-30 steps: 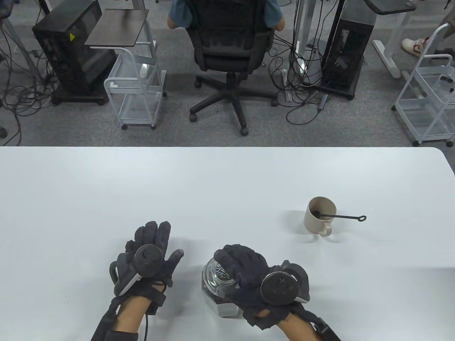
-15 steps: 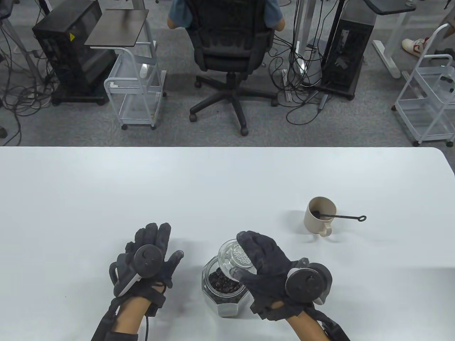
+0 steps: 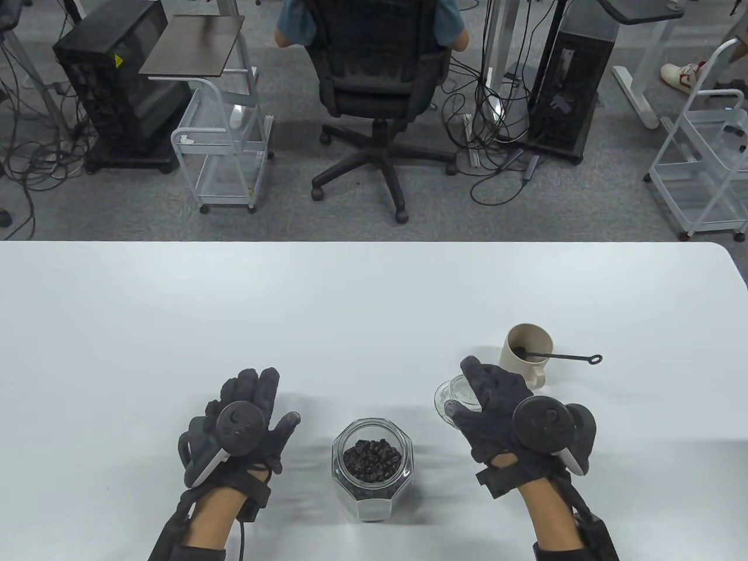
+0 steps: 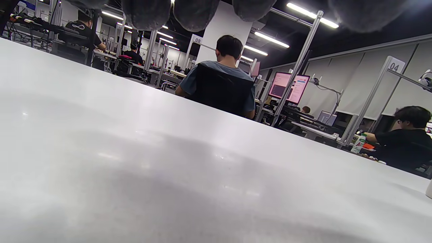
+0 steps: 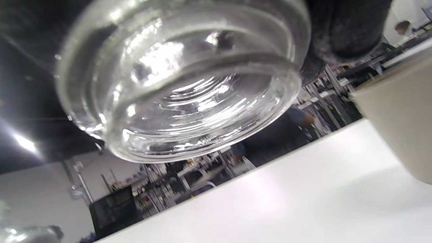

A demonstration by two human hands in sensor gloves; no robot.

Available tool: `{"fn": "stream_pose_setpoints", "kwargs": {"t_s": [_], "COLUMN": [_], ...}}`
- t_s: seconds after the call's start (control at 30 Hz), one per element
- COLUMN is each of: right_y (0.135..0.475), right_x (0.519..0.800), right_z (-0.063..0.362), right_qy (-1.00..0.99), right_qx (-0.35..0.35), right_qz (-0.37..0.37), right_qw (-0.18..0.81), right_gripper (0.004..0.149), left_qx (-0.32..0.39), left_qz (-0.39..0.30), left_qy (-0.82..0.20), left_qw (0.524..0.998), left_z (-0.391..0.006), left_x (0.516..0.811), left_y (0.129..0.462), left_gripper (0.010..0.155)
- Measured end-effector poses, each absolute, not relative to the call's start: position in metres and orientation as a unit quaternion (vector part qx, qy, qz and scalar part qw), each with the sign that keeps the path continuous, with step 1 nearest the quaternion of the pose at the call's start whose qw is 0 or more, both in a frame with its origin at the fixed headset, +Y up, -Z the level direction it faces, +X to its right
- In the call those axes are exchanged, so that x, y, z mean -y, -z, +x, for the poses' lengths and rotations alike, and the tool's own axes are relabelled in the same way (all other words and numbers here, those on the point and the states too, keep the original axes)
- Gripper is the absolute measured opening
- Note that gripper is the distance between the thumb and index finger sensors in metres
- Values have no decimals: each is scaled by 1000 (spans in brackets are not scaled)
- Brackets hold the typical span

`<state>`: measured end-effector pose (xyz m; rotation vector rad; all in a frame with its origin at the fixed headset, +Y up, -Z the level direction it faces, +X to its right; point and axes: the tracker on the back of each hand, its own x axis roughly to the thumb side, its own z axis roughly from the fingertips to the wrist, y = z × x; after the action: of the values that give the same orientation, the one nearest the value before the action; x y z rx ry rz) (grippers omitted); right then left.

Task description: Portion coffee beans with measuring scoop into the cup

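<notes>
1 jar (image 3: 372,467) w/ beans, uncapped; 1 cup (image 3: 524,353) w/ 1 scoop (image 3: 561,356); R hand (image 3: 497,409) grips 1 lid (image 3: 453,399); L hand (image 3: 242,418) flat, relaxed

Jar (image 3: 372,467): clear faceted glass, upright on bench, mouth open, part-filled with dark coffee beans (image 3: 371,460) | Lid (image 3: 453,397): clear ribbed glass, off jar, held above bench beside cup | Cup (image 3: 524,353): beige, handled, upright | Scoop (image 3: 558,356): black, bowl inside cup, handle resting over rim.
</notes>
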<state>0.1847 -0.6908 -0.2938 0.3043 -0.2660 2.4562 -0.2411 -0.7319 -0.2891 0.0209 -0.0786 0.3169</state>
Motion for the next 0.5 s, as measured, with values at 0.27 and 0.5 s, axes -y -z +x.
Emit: {"fn": "stream_pose_setpoints", "kwargs": {"t_s": [0.27,0.5], "right_y": [308,316], "right_x": [721,739], "right_z": [190,188], "right_qy": [-957,-959], "right_qx": [-30,-67], "right_qz": [77,70], "right_qw": [277,267], "right_gripper": [74,77], "left_qx": [38,36], "left_qz": [8,-3], "left_qy": [-169,-170], "left_qw": [985,985], "left_z": [-243,-243], "left_x": [733,735], "left_y": [290,291], "left_gripper": [84,83]}}
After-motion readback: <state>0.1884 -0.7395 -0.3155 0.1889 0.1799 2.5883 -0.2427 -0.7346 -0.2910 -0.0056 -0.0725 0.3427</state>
